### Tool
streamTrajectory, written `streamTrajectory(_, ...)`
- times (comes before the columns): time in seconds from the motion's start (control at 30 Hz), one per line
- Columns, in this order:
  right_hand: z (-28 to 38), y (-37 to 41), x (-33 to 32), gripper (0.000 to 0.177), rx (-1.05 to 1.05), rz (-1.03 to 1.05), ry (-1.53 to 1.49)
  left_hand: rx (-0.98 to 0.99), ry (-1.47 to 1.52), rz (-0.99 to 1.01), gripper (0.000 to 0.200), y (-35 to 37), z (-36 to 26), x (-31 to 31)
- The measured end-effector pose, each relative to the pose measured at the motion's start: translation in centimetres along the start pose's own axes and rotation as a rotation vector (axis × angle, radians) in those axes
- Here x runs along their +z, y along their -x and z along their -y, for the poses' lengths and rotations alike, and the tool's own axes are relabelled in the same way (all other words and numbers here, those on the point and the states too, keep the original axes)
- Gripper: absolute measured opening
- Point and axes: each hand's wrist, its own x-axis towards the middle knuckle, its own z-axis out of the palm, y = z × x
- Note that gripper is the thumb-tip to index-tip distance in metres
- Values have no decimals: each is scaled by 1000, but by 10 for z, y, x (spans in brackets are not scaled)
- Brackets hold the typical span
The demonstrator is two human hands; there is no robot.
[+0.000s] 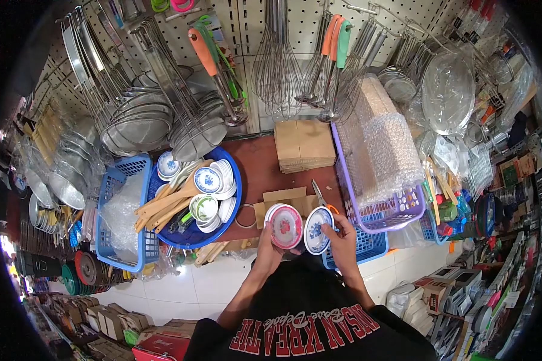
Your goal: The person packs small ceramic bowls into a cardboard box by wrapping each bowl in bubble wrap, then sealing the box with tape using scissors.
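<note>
My left hand (269,253) is closed on a small stack of shallow dishes, the front one a pink-patterned dish (286,227). My right hand (344,243) grips a blue-patterned dish (317,231) by its right side, thumb over the face. Both dishes tilt toward me, side by side. Just behind them sits an open cardboard box (283,197), its inside partly hidden by the dishes. Scissors (323,198) with orange handles lie right of the box. On the left, a round blue basket (238,180) holds stacked small dishes and wooden spatulas (168,207).
A stack of flat brown cardboard (305,144) lies at the table's back. To its right stands a purple basket (367,219) with a bubble-wrapped roll (386,144). A blue basket (140,237) holds plastic wrap at left. Whisks (277,78), ladles and strainers hang from the pegboard.
</note>
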Motion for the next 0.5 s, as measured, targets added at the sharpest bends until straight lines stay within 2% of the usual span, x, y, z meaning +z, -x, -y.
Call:
streamTrajectory(0.03,0,0,1,28,-11,2,-4,-3,10,31,60,2,-6,1)
streamTrajectory(0.13,6,1,6,28,6,44,106,10,-5,-73,58,-3,3,-2)
streamTrajectory(0.23,-4,0,11,26,-49,44,198,-58,22,-42,51,-1,11,-4)
streamTrajectory(0.33,-10,0,16,25,-86,3,297,-96,-78,-50,47,1,20,0)
streamTrajectory(0.37,-11,0,14,25,-102,-1,367,-67,-264,-49,52,0,24,-2)
streamTrajectory(0.47,-18,2,12,26,-120,-27,450,-81,-262,130,56,5,8,16)
streamTrajectory(0.5,-20,2,11,26,-124,-37,455,-69,-266,119,54,6,6,20)
